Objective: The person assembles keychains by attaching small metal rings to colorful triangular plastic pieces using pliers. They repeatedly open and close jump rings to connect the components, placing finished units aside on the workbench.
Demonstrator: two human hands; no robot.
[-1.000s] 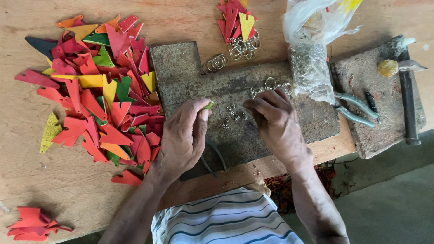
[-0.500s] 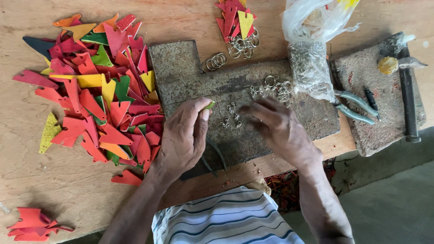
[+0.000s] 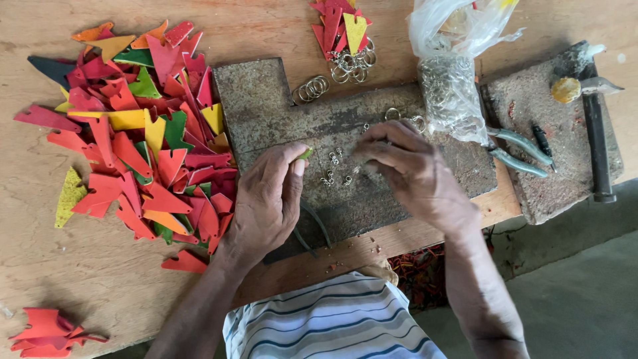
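Head view looks straight down on the dark, worn metal slab (image 3: 266, 113) set on the wooden workbench (image 3: 86, 279). The left hand (image 3: 266, 199) is curled shut, pinching a small green piece (image 3: 305, 153) at its thumb tip, with thin dark tool handles (image 3: 312, 229) poking out below the palm toward the slab's near edge. The right hand (image 3: 409, 176) hovers just right of it over the slab's middle, fingers drawn together; whether they grip anything I cannot tell. Between the two hands a scatter of small silver metal fittings (image 3: 335, 169) lies on the slab. At the slab's far edge sit loose steel key rings (image 3: 311, 88). Left of the slab spreads a heap of red, orange, yellow and green cut-out pieces (image 3: 139, 139). Right of the slab stand a clear plastic bag of rings (image 3: 452, 80), grey-handled pliers (image 3: 518, 153) and a hammer (image 3: 595, 126).
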